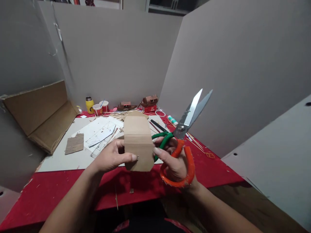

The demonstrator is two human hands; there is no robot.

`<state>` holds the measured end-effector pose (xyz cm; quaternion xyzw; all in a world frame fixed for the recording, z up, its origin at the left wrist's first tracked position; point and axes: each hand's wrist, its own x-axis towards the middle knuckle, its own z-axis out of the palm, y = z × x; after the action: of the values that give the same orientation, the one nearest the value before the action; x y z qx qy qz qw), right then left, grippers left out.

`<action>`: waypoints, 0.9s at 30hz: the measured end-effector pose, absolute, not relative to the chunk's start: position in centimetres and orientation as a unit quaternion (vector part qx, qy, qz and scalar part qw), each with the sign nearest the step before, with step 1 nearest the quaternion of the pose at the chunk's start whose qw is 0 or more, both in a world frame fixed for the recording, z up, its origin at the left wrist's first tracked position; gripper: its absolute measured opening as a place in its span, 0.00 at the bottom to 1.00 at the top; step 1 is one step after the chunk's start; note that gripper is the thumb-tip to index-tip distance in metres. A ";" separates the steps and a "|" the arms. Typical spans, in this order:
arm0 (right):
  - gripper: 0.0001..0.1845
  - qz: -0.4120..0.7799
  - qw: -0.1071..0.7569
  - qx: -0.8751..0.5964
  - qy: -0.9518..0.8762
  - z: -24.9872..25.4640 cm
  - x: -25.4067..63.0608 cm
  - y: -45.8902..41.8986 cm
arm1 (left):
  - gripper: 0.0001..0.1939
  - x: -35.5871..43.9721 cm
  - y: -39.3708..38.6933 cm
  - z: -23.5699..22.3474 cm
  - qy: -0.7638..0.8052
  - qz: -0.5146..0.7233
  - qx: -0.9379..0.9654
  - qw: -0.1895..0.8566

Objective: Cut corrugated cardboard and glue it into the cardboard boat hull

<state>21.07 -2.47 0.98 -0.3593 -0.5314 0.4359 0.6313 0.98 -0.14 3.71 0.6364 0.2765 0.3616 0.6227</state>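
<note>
My left hand (115, 156) pinches the left edge of a brown cardboard piece (138, 139), thumb on its front face. The piece has rounded corners and crease lines across its middle, and is held up above the table's front edge. My right hand (173, 161) holds a large pair of scissors (181, 127) with one green and one orange handle. Their blades point up and to the right, slightly apart. The right thumb and fingertips also meet the cardboard's right edge. Some fingers of both hands are hidden behind the cardboard and handles.
On the red-covered table (131, 191) lie a white board (58, 161), drawn paper sheets (104, 131) and a corrugated cardboard scrap (74, 144). Behind stand a yellow bottle (89, 105), paper cups (97, 110) and model boats (149, 101). A folded cardboard sheet (46, 113) leans at left; grey panels (116, 58) surround the table.
</note>
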 end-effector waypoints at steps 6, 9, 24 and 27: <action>0.11 0.423 0.625 -0.357 -0.551 0.8 20.4 -1.9 | 0.17 1.5 -0.5 3.6 0.254 0.372 0.636 0.626; 0.11 0.422 0.630 -0.364 -0.541 1.0 20.6 -1.9 | 0.12 1.6 -0.5 3.5 0.258 0.402 0.626 0.617; 0.16 0.020 0.139 -0.708 -0.692 -0.5 34.5 7.1 | 0.07 1.3 0.6 3.8 0.294 0.503 0.544 0.604; 0.14 0.026 0.113 -0.694 -0.710 -1.8 35.6 7.8 | 0.09 1.3 0.8 3.8 0.318 0.498 0.534 0.605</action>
<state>35.55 7.77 -1.78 -0.6944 -0.7101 0.0257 0.1134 1.26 0.80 3.76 0.5341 0.3179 0.4979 0.6048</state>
